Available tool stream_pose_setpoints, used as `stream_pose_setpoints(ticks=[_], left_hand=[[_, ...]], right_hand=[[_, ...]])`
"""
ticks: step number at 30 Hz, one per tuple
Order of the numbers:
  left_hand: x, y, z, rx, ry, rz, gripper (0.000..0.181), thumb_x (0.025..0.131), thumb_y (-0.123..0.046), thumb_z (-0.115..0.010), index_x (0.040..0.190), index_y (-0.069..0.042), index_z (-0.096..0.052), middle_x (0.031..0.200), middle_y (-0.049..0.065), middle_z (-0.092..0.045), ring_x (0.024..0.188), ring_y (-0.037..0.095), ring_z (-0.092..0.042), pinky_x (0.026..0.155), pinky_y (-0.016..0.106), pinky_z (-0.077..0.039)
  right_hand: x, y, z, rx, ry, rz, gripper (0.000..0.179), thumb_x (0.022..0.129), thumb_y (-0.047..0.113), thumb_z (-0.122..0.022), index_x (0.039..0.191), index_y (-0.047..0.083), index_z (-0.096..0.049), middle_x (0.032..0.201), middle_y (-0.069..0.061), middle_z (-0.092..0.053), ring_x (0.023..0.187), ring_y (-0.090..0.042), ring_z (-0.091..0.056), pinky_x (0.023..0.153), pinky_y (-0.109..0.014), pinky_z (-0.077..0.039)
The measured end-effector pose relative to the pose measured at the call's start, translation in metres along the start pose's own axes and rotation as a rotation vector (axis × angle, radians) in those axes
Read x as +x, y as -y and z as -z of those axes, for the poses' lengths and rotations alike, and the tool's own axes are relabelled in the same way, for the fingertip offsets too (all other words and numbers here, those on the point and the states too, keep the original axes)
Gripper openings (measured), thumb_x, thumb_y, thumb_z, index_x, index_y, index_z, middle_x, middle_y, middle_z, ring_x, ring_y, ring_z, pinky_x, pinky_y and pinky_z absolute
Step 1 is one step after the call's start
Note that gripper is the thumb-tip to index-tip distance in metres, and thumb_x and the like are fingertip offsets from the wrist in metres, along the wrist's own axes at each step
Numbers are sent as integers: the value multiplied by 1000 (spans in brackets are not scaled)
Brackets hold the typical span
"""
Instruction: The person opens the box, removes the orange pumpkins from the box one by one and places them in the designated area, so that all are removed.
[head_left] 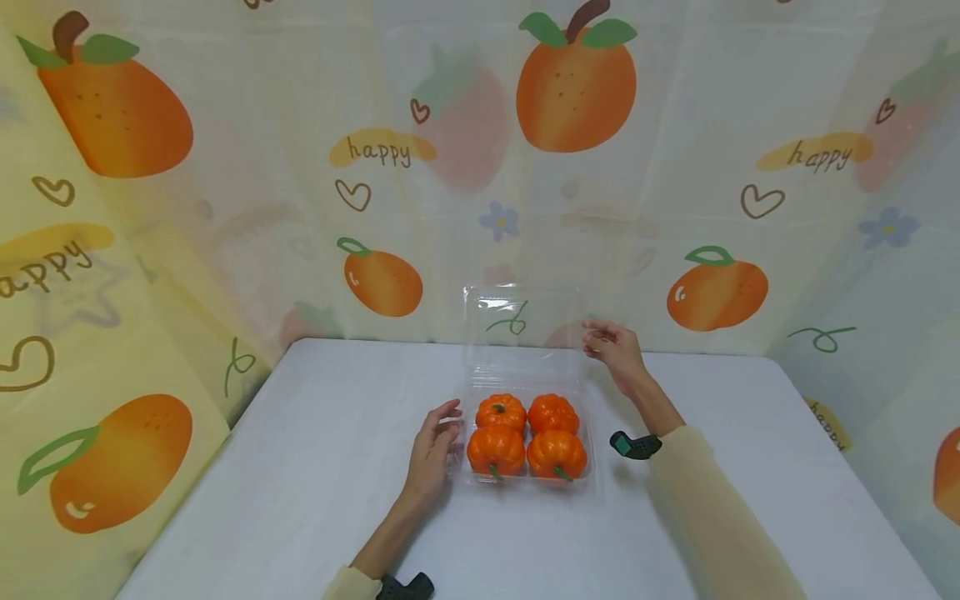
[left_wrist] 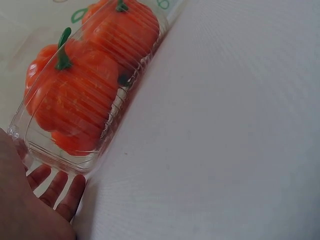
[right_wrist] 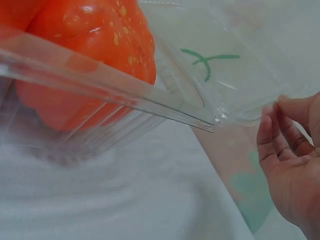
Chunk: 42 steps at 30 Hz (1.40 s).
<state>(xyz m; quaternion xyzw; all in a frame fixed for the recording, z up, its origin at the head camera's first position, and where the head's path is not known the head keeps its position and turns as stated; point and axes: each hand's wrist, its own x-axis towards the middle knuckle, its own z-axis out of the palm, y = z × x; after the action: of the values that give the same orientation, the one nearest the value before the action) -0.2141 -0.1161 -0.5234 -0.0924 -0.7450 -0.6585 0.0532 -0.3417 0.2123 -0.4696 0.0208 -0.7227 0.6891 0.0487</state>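
A clear plastic clamshell box (head_left: 590,467) sits on the table with its lid (head_left: 551,325) raised at the back. Several small orange ribbed pumpkins (head_left: 557,455) with green stems fill its base in two rows. At the lid's right edge is my right hand (head_left: 617,354); in the right wrist view its thumb and forefinger (right_wrist: 286,106) pinch the rim. Beside the box's left wall is my left hand (head_left: 429,454), fingers loosely extended. The left wrist view shows its fingers (left_wrist: 54,187) against the box's end, with the thumb side partly out of frame.
The white table (head_left: 337,433) runs out on both sides of the box. Behind its back edge hangs a fruit-printed curtain (head_left: 270,250), which also closes in the left and right sides. A black wrist strap (head_left: 636,446) is on the right wrist.
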Motion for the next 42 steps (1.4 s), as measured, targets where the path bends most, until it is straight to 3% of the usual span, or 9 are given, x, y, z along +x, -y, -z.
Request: stream_pose_setpoints(ticks=[8,14,20,23,30,35,39,42], left_hand=[[-2,0,-2,32,-17,-50,38,96,-11,-41,134,-11,-44,125,14,-50,109,30,-53,85,40,-51],[-3,0,-4,44,-17,-55,39,96,-11,-42,134,-11,-44,125,15,-50,109,31,-53,85,40,-52],[-3,0,-3,50,-15,-32,38,96,-13,-42,134,-13,-44,126,13,-50,109,28,-53,86,40,-51],[-3,-4,-2,38,-4,-30,38,96,-11,-42,134,-13,-44,126,15,-49,111,31,-52,87,43,-50],[-10,-29,-2,0,21,-33,38,95,-4,-40,133,-8,-44,127,24,-46,113,41,-48,88,53,-46],[-10,-32,-1,12,30,-23,39,95,-4,-40,134,-7,-43,127,24,-46,113,40,-48,89,52,-46],[-8,-30,0,18,32,-12,39,96,-5,-40,134,-10,-43,128,23,-46,113,39,-49,89,51,-47],[-8,-29,0,16,36,-10,39,96,-6,-40,135,-8,-43,128,23,-46,113,39,-49,89,50,-47]], right_hand=[[-1,-4,6,-38,52,-40,44,90,16,-58,131,3,-49,99,-13,-55,81,-19,-62,74,-22,-54],[-9,-5,17,-78,74,-54,48,90,23,-59,131,3,-48,112,-27,-54,92,-34,-61,74,-24,-54],[-19,-3,27,-117,71,-37,48,90,26,-59,131,4,-48,118,-29,-52,98,-39,-58,76,-25,-54],[-25,-1,33,-130,65,-12,49,90,28,-59,131,3,-48,117,-29,-51,96,-36,-60,76,-24,-54],[-43,6,42,-112,53,54,49,87,30,-62,127,4,-52,107,-18,-57,87,-24,-64,75,-23,-54],[-58,11,43,-96,103,92,45,88,27,-62,125,3,-53,108,-19,-58,89,-24,-65,76,-27,-54],[-70,16,41,-126,163,109,43,88,25,-61,125,5,-53,111,-12,-61,92,-17,-66,78,-30,-54],[-79,19,39,-141,188,121,42,88,27,-61,125,7,-55,114,-15,-61,94,-13,-65,79,-31,-53]])
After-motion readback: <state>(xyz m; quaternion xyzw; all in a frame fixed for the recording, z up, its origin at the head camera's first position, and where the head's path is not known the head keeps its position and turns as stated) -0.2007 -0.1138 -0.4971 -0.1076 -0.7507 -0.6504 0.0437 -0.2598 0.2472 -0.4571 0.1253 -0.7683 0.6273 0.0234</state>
